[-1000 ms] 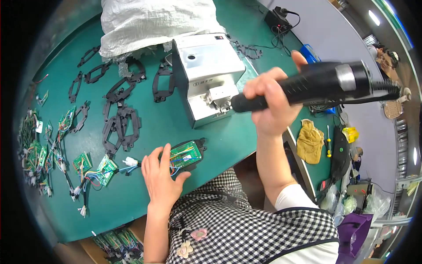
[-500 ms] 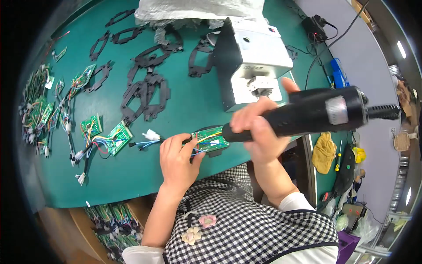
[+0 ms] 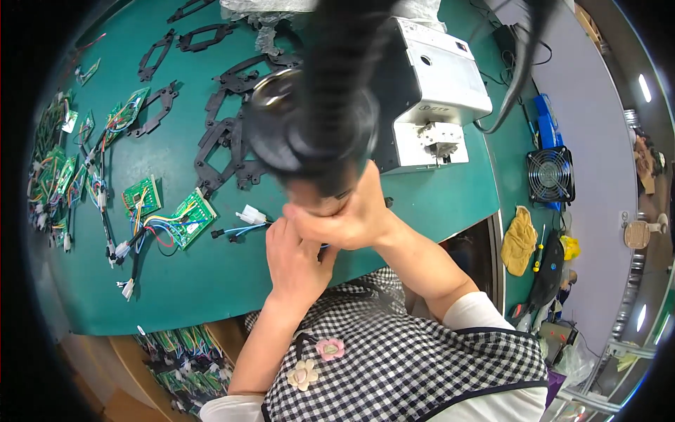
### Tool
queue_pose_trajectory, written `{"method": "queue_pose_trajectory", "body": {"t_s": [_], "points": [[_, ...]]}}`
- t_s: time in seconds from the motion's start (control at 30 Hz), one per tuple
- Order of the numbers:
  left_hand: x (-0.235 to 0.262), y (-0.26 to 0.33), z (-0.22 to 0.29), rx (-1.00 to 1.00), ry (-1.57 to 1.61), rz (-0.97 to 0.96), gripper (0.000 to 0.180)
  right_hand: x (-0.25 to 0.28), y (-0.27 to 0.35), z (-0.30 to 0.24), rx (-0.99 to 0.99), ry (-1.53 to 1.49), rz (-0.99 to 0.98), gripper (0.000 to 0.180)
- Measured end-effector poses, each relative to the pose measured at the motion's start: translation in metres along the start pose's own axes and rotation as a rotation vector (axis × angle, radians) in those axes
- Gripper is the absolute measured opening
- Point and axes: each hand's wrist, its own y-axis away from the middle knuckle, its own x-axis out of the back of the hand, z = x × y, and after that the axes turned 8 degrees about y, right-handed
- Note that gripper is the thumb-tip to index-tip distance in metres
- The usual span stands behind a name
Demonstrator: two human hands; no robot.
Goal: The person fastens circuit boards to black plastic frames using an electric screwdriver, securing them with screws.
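Note:
My right hand (image 3: pixel 355 219) is wrapped round a black electric screwdriver (image 3: pixel 313 137), which stands nearly upright and is seen from its cable end. Its tip is hidden beneath my hands. Close against it, my left hand (image 3: pixel 297 261) has its fingers bent down at the spot where a green circuit board lay half a second ago; that board is now covered. Wires with a white connector (image 3: pixel 251 215) stick out to the left of my left fingers.
Wired circuit boards (image 3: pixel 188 219) lie on the green table (image 3: pixel 211 288) at left. Several black plastic frames (image 3: pixel 156 109) are spread farther back. A white and black machine (image 3: pixel 443 77) stands at back right. To the right are a small fan (image 3: pixel 550 174) and a yellow glove (image 3: pixel 519 243).
The electric screwdriver has swung from lying sideways at right to upright over the circuit board. My right hand has moved left, up against my left hand, hiding the board.

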Motion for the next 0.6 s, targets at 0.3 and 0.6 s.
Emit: {"method": "queue_pose_trajectory", "body": {"t_s": [0.3,0.6], "points": [[-0.005,-0.003,0.003,-0.035,-0.099,-0.026,0.042,0.014,0.021,0.008,-0.060,-0.097,0.228,0.039],[0.014,-0.005,0.017,-0.005,-0.186,-0.196,0.050,0.134,0.013,0.002,0.164,-0.126,0.768,0.055]]}}
